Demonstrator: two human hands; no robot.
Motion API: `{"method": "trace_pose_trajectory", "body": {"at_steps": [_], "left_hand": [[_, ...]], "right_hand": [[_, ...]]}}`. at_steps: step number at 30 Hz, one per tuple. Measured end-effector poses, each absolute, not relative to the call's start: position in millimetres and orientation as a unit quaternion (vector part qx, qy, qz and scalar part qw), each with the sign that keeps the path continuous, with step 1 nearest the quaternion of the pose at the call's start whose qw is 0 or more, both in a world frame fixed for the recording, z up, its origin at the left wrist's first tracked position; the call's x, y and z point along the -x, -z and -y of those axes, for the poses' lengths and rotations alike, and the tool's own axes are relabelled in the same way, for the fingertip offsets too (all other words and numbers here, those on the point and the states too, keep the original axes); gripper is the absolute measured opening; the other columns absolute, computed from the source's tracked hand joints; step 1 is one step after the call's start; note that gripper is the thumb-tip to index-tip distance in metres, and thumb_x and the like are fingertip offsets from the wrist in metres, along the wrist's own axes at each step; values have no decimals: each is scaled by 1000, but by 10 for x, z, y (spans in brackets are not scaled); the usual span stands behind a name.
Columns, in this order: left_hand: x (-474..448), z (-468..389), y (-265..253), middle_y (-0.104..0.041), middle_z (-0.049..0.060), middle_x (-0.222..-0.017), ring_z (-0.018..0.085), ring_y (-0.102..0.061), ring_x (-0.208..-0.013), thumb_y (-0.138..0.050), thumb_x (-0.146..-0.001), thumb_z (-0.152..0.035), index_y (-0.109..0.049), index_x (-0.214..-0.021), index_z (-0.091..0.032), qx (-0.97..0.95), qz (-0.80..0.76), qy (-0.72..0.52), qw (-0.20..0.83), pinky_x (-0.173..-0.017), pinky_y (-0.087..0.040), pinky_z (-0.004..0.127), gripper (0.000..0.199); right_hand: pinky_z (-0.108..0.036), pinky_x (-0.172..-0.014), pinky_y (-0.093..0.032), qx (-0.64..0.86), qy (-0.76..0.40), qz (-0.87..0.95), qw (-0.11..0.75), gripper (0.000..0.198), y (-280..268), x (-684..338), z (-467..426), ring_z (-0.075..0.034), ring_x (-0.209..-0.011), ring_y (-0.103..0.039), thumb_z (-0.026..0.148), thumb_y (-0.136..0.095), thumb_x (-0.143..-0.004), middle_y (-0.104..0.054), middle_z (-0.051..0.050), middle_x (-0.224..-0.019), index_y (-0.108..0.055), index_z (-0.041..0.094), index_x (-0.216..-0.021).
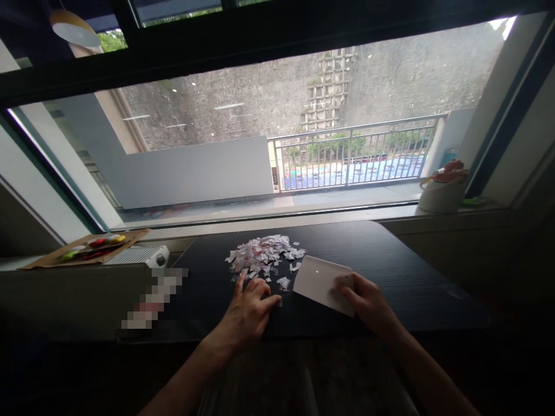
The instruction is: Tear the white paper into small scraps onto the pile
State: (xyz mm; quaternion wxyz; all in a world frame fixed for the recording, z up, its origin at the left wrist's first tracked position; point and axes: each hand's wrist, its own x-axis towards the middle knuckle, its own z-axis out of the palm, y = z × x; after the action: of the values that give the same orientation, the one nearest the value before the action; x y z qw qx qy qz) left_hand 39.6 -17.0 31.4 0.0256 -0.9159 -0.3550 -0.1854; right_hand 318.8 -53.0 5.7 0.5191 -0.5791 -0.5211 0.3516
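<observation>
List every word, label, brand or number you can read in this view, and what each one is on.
No text can be read anywhere in this view.
White flat piece in the right hand: no lettering visible on the side shown.
Paper scraps by the left hand: too small to tell whether they bear print.
Pixelated patch at the left: unreadable.
White bucket: no readable marking.

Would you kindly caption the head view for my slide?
Left hand by piled scraps, right hand holding a flat white piece.
</observation>
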Motion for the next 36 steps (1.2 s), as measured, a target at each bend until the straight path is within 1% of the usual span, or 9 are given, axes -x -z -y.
{"method": "trace_pose_trajectory", "body": {"at_steps": [6,9,11,16,21,27,30,33,36], "left_hand": [[-252,190,-305,-64,2,-87,22,-55,-100,-51,-79,-19,-67,-84,-26,897,397,195,-11,-107,-18,59,18],[-212,173,-326,-66,2,-91,22,-57,-97,-56,-75,-20,-67,-87,-26,881,429,193,-54,-106,-20,60,17],[-235,126,-350,-67,2,-89,22,-58,-94,-59,-73,-22,-67,-87,-26,878,434,183,-79,-105,-24,57,16],[-311,49,-404,-66,2,-79,21,-57,-86,-57,-73,-23,-66,-71,-24,886,421,158,-112,-98,-35,48,9],[-332,136,-417,-65,2,-83,21,-56,-86,-59,-76,-31,-66,-81,-25,889,414,151,-127,-97,-35,47,11],[-454,199,-446,-61,0,-73,22,-54,-84,-65,-66,-23,-62,-64,-23,869,426,159,-194,-92,-37,45,4],[-472,204,-457,-60,0,-71,22,-55,-82,-65,-63,-21,-61,-62,-22,852,441,180,-217,-88,-40,42,5],[-436,181,-436,-62,1,-72,20,-58,-76,-62,-67,-26,-61,-64,-21,810,474,219,-268,-78,-45,37,5],[-361,116,-395,-68,1,-73,18,-63,-72,-61,-68,-34,-64,-77,-20,745,498,270,-352,-70,-48,31,17]], "right_hand": [[-35,-66,-52,584,-341,518,524,25,-80,-3158,546,-25,-77,-66,40,-62,-74,-71,-6,-82,-66,18,-85],[-36,-65,-53,576,-352,506,537,27,-98,-3130,561,-26,-77,-67,39,-62,-73,-72,-6,-83,-66,18,-88],[-36,-65,-53,576,-350,503,541,26,-108,-3122,567,-26,-77,-67,39,-62,-72,-72,-6,-82,-66,18,-88],[-35,-66,-54,579,-340,512,536,25,-114,-3142,563,-26,-78,-67,37,-64,-72,-73,-5,-81,-68,19,-88],[-32,-62,-52,591,-326,526,518,24,-79,-3169,549,-24,-74,-66,38,-61,-74,-72,-5,-79,-66,18,-86],[-32,-62,-50,594,-324,534,508,24,-68,-3164,548,-23,-73,-65,37,-58,-75,-71,-5,-80,-65,17,-86],[-32,-63,-50,593,-316,530,516,25,-67,-3138,548,-23,-73,-65,39,-58,-75,-70,-5,-79,-66,17,-87],[-33,-62,-50,596,-301,524,529,26,-57,-3108,553,-23,-72,-65,40,-57,-76,-70,-5,-78,-65,18,-85],[-34,-63,-51,593,-305,519,534,27,-41,-3106,552,-24,-73,-65,41,-58,-76,-70,-5,-78,-65,18,-86]]}}
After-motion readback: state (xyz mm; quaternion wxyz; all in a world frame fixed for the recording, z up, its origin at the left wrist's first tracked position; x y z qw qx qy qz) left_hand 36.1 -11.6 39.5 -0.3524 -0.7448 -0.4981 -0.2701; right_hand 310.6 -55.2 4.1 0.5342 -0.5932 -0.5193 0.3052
